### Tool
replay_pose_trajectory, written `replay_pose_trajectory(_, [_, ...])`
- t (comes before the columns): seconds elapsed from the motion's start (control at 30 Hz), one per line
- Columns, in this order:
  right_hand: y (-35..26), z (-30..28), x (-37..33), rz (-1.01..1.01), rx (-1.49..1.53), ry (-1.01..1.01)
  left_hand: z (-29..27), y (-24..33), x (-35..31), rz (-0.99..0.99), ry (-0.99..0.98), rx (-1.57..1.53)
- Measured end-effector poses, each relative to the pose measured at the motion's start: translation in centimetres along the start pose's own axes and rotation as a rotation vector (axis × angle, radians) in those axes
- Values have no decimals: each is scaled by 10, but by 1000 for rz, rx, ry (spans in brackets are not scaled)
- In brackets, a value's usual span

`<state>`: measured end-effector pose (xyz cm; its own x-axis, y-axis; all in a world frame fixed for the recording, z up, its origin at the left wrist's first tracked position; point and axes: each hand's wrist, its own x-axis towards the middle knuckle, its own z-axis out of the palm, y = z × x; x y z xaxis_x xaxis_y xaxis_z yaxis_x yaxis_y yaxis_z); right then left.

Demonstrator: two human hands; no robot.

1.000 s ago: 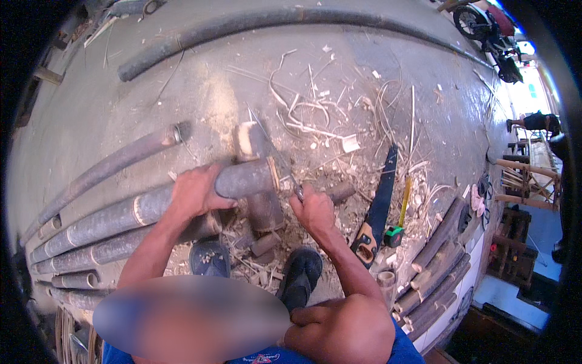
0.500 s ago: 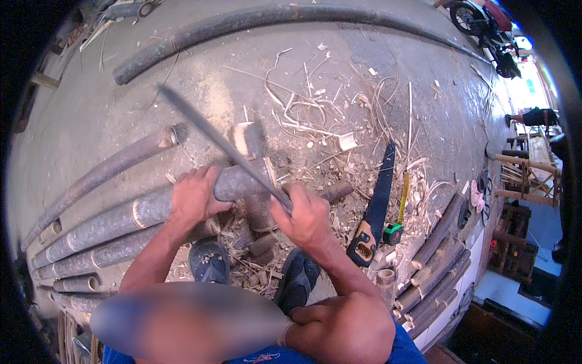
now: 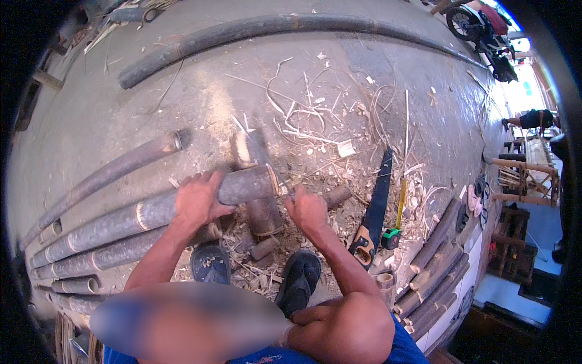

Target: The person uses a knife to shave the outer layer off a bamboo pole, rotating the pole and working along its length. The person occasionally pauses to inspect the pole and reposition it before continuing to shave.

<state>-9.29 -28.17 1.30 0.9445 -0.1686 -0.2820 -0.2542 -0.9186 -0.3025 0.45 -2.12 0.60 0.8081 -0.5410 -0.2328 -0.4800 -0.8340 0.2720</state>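
Observation:
A thick grey-brown bamboo pole (image 3: 109, 227) runs from the far left to the middle, its cut end resting across a short log (image 3: 262, 215). My left hand (image 3: 197, 197) lies wrapped over the pole a little short of that end. Just right of the cut end, my right hand (image 3: 308, 211) is closed round the grip of a machete (image 3: 290, 198). Its long blade does not show clearly now; only a dark bit appears by the fingers.
Several more bamboo poles (image 3: 103, 176) lie at the left. A handsaw (image 3: 379, 194) and a tape measure (image 3: 391, 238) lie right of my hand among shavings. Cut bamboo pieces (image 3: 436, 267) are stacked at the right. Another long pole (image 3: 242, 29) crosses the far floor. My feet (image 3: 210, 264) are close below.
The machete blade, raised slantwise over the pole half a second ago, no longer shows there. My right hand has shifted slightly down beside the pole's end. The left hand keeps its hold.

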Motion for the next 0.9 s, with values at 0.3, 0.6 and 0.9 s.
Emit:
replay_pose_trajectory(0.3, [8, 6, -22, -223, 315, 310, 3, 6, -4, 15, 78, 47])
replay_pose_trajectory(0.6, [-5, 0, 2, -75, 140, 121, -16, -7, 17, 13, -160, -192])
replay_pose_trajectory(0.9, [-6, -1, -7, -188, 226, 245, -10, -6, 14, 22, -111, -171])
